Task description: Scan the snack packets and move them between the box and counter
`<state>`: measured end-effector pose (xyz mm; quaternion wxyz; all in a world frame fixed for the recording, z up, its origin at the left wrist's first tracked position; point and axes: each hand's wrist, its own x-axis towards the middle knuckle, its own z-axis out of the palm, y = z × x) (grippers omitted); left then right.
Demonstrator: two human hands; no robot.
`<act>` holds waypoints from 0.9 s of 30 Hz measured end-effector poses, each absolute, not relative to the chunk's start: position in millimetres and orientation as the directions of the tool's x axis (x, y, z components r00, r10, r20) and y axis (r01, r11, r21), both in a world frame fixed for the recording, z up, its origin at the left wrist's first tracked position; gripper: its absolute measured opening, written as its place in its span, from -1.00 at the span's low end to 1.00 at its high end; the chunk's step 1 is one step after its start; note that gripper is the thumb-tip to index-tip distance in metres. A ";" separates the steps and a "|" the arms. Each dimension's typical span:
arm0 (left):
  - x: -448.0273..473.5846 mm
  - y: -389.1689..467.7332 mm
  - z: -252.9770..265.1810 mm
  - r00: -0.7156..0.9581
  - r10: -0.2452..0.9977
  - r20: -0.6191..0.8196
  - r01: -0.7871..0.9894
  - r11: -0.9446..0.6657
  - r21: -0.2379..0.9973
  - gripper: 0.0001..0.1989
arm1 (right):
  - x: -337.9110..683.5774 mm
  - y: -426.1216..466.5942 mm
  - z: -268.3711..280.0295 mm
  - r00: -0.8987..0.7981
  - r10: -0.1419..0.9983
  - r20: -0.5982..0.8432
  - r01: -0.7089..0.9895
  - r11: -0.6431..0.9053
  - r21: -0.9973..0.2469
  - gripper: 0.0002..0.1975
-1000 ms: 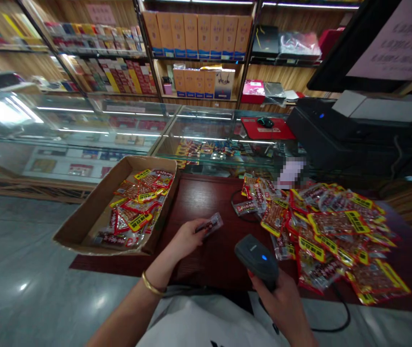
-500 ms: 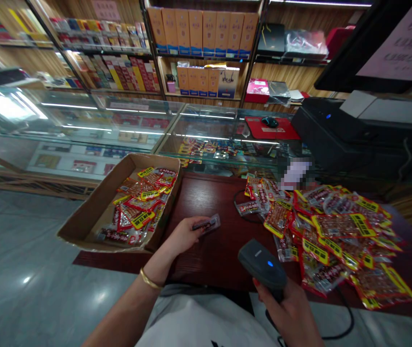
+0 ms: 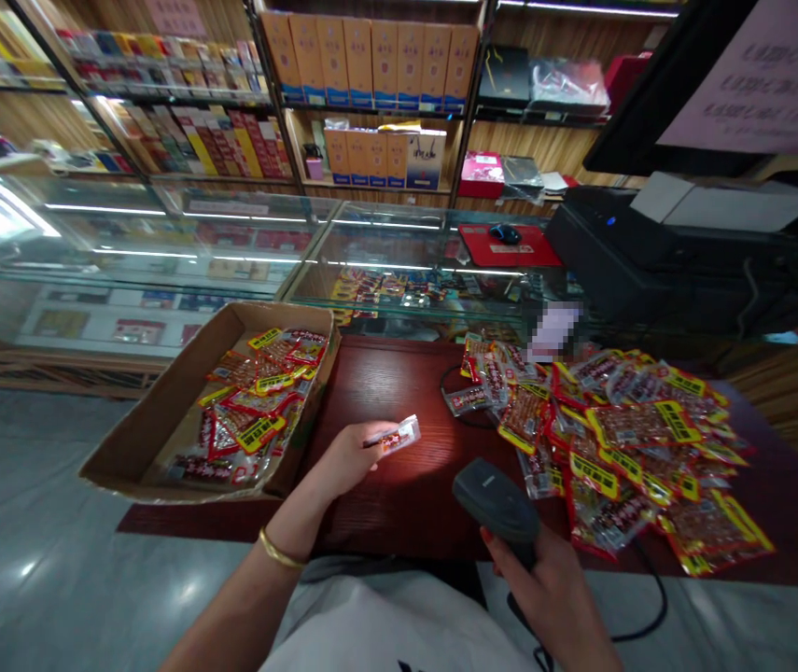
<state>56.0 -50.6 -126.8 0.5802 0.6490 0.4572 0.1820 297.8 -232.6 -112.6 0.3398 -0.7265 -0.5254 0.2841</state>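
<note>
A long glass case stood behind the cardboard box, and the dark red desk carried this box on its left end and stretched to the right of it. Inside the box lay some red and yellow packets. Well to the right of the box, a big pile of similar packets was spread.

The two hands were apart from each other. The right hand, to the right of the box, was wrapped around the handle of a dark scanner. The left hand, nearer to the box, pinched one end of a small packet over the desk, and its other end pointed away from the box.

Half a second before, this small packet was dim and a blue lamp shone on the scanner; now the lamp was not showing, and a reddish light fell around the packet, which looked bright. I judge that the scanner was shining its beam on it.
</note>
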 end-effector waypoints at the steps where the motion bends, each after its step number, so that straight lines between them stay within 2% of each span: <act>1: 57.1 -50.5 -126.9 0.515 0.804 -0.299 0.376 0.102 0.921 -0.56 | 299.3 -232.3 -113.5 0.281 0.958 -0.052 0.578 -0.212 -0.788 -0.63; 9: 65.6 -54.1 -122.8 0.469 0.807 -0.359 0.323 0.222 0.920 -0.52 | 301.3 -225.4 -111.1 0.247 0.969 -0.032 0.563 -0.170 -0.809 -0.73; 12: 72.9 -54.5 -121.0 0.419 0.808 -0.415 0.239 0.343 0.909 -0.54 | 301.0 -222.2 -110.8 0.253 0.967 -0.017 0.534 -0.155 -0.831 -0.73; 15: 91.0 -53.1 -119.6 0.439 0.796 -0.417 0.138 0.399 0.907 -0.58 | 302.0 -223.9 -114.7 0.310 0.951 0.017 0.498 -0.147 -0.855 -0.75; 20: 164.3 -48.5 -116.3 0.613 0.722 -0.322 0.058 0.365 0.929 -0.62 | 308.1 -240.3 -119.9 0.463 0.885 0.046 0.455 -0.193 -0.869 -0.75; 24: 255.0 -35.1 -108.9 0.698 0.682 -0.217 0.021 0.283 0.959 -0.66 | 317.2 -255.7 -117.1 0.483 0.875 -0.029 0.438 -0.270 -0.857 -0.72; 27: 314.3 -25.1 -97.9 0.777 0.621 -0.109 -0.026 0.205 0.978 -0.63 | 321.0 -262.5 -115.0 0.560 0.826 -0.057 0.404 -0.333 -0.852 -0.66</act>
